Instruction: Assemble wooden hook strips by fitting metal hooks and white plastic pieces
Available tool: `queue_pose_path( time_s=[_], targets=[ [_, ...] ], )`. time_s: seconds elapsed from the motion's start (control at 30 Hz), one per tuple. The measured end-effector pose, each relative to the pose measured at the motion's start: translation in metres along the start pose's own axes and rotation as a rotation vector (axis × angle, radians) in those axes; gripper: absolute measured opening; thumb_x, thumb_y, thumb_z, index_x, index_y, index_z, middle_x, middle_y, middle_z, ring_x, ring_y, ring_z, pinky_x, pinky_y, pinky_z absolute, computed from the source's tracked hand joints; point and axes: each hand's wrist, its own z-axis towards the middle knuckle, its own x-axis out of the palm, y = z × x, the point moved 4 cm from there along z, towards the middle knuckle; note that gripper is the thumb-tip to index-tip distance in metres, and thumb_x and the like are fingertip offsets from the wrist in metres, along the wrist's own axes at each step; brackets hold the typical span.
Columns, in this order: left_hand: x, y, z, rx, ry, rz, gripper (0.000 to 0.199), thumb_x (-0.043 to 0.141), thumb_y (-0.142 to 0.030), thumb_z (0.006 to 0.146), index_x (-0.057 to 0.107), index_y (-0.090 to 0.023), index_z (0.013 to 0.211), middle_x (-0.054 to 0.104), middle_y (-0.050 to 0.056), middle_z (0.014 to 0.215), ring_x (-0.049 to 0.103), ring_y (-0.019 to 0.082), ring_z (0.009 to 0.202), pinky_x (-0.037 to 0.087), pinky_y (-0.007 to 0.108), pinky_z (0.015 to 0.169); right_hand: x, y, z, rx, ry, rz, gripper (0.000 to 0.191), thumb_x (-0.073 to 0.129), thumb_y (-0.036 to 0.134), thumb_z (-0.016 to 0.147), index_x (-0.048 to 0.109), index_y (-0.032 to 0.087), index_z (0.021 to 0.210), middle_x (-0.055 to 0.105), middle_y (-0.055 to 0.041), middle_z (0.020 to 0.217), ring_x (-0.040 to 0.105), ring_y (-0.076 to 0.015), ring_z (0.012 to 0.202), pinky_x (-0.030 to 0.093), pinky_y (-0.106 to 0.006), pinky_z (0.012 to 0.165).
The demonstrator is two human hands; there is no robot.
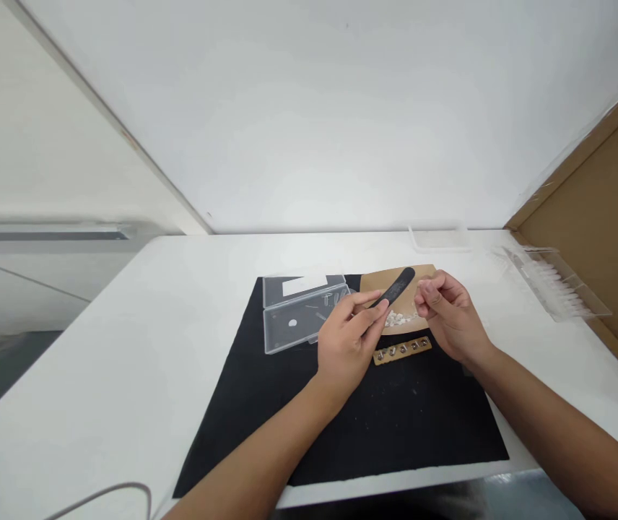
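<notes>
My left hand (349, 336) is closed round the lower end of a black curved nail file (397, 286), which points up and to the right. To the right of the file, my right hand (450, 310) pinches thumb against fingers; a tiny pale item seems to be at the fingertips, too small to name. Beneath both hands lies a sheet of brown paper (377, 282) with several small white pieces (395, 318) on it. Just in front of the paper is a tan strip (403, 350) carrying a row of small metal pieces.
A clear plastic case (287, 328) stands with its lid up, a few transparent slivers inside. A black mat (395, 426) covers part of the white table (108, 375). At the right are a clear tray of pale tips (552, 285) and a brown board (601, 180).
</notes>
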Motion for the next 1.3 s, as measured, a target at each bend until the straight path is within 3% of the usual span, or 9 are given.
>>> queue_pose_path(
  time_s=[0.13, 0.3, 0.43, 0.67, 0.93, 1.1, 1.2, 1.3],
  targets=[
    [0.0, 0.004, 0.0, 0.034, 0.027, 0.05, 0.014, 0.066, -0.021, 0.103, 0.08, -0.022, 0.108, 0.08, 0.009, 0.114, 0.077, 0.018, 0.093, 0.064, 0.031, 0.084, 0.0, 0.001, -0.001, -0.051, 0.006, -0.126, 0.031, 0.076, 0.051, 0.096, 0.063, 0.025, 0.083, 0.064, 0.0022, 0.077, 0.059, -0.0125, 0.061, 0.056, -0.031, 0.062],
    [-0.013, 0.019, 0.008, 0.05, 0.002, 0.331, 0.012, 0.068, -0.024, 0.102, 0.079, -0.023, 0.106, 0.082, 0.004, 0.107, 0.077, 0.017, 0.087, 0.058, 0.027, 0.075, -0.003, 0.002, -0.005, -0.182, -0.033, -0.278, 0.02, 0.079, 0.041, 0.095, 0.067, 0.026, 0.091, 0.066, 0.0008, 0.081, 0.064, -0.0148, 0.068, 0.056, -0.033, 0.064],
    [-0.024, 0.04, 0.017, -0.055, 0.036, 0.563, 0.014, 0.067, -0.028, 0.102, 0.079, -0.022, 0.106, 0.081, 0.005, 0.101, 0.075, 0.019, 0.081, 0.044, 0.028, 0.06, -0.001, 0.003, -0.007, -0.238, -0.004, -0.447, 0.018, 0.076, 0.037, 0.097, 0.064, 0.026, 0.09, 0.07, -0.0024, 0.092, 0.067, -0.0177, 0.079, 0.054, -0.036, 0.07],
    [-0.022, 0.064, 0.016, -0.202, 0.186, 0.714, 0.015, 0.064, -0.026, 0.102, 0.079, -0.023, 0.104, 0.077, 0.007, 0.105, 0.067, 0.019, 0.071, 0.028, 0.029, 0.054, 0.012, 0.012, -0.014, -0.414, 0.128, -0.654, 0.016, 0.073, 0.026, 0.098, 0.06, 0.026, 0.089, 0.079, -0.0032, 0.102, 0.075, -0.0204, 0.091, 0.054, -0.035, 0.07],
    [-0.022, 0.071, 0.013, -0.22, 0.262, 0.759, 0.016, 0.064, -0.026, 0.1, 0.079, -0.022, 0.103, 0.075, 0.009, 0.106, 0.067, 0.021, 0.074, 0.036, 0.03, 0.058, 0.018, 0.013, -0.017, -0.611, 0.229, -0.759, 0.018, 0.072, 0.019, 0.098, 0.058, 0.026, 0.089, 0.08, -0.0019, 0.101, 0.076, -0.019, 0.091, 0.058, -0.037, 0.078],
    [-0.024, 0.067, 0.016, -0.105, 0.18, 0.709, 0.011, 0.068, -0.027, 0.098, 0.076, -0.02, 0.1, 0.074, 0.01, 0.103, 0.068, 0.03, 0.097, 0.049, 0.035, 0.069, 0.019, 0.013, -0.019, -0.665, 0.226, -0.744, 0.017, 0.072, 0.016, 0.098, 0.06, 0.025, 0.09, 0.079, -0.0031, 0.101, 0.074, -0.0186, 0.09, 0.057, -0.036, 0.077],
    [-0.025, 0.051, 0.021, 0.084, 0.1, 0.502, 0.012, 0.072, -0.031, 0.097, 0.072, -0.02, 0.093, 0.075, 0.01, 0.1, 0.067, 0.029, 0.099, 0.053, 0.04, 0.082, 0.019, 0.015, -0.019, -0.692, 0.201, -0.757, 0.017, 0.074, 0.015, 0.097, 0.061, 0.025, 0.091, 0.079, -0.0032, 0.101, 0.073, -0.0183, 0.089, 0.056, -0.037, 0.076],
    [-0.023, 0.03, 0.023, 0.224, 0.123, 0.213, 0.008, 0.073, -0.024, 0.096, 0.067, -0.021, 0.09, 0.077, 0.005, 0.093, 0.066, 0.025, 0.092, 0.052, 0.042, 0.088, 0.019, 0.015, -0.019, -0.728, 0.196, -0.78, 0.018, 0.076, 0.015, 0.096, 0.062, 0.024, 0.089, 0.079, -0.0037, 0.103, 0.073, -0.0182, 0.088, 0.055, -0.037, 0.077]
  ],
)
